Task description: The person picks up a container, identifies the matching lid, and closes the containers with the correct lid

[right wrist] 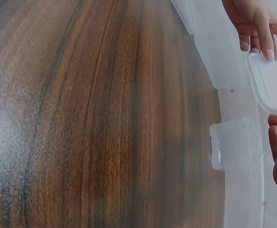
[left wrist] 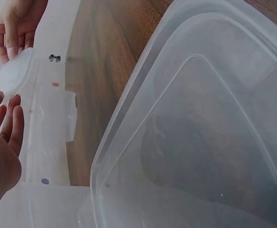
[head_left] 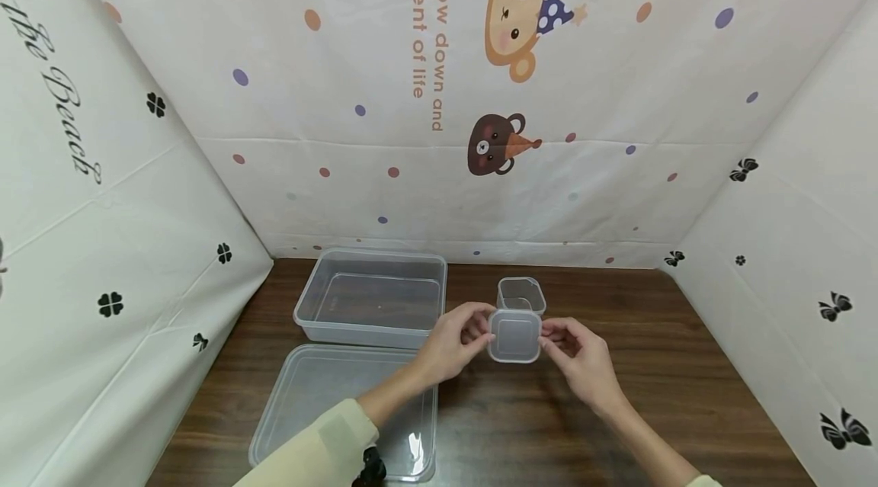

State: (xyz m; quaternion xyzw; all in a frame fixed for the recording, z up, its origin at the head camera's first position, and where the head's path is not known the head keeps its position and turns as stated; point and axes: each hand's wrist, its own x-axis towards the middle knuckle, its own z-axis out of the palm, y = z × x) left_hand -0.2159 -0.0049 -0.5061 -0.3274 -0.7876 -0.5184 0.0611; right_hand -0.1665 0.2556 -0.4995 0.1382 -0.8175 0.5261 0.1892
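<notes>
Hands – left hand [head_left: 456, 338], right hand [head_left: 576, 354] – pinch small lid [head_left: 514, 336]; only head view shows large lid [head_left: 309, 395]

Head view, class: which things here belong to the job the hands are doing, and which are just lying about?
In the job:
- small lid, held between both hands
- left hand
- right hand
- small container, open, just behind the lid

Lying about:
- large container, open and empty
- large lid, flat on the table
</notes>
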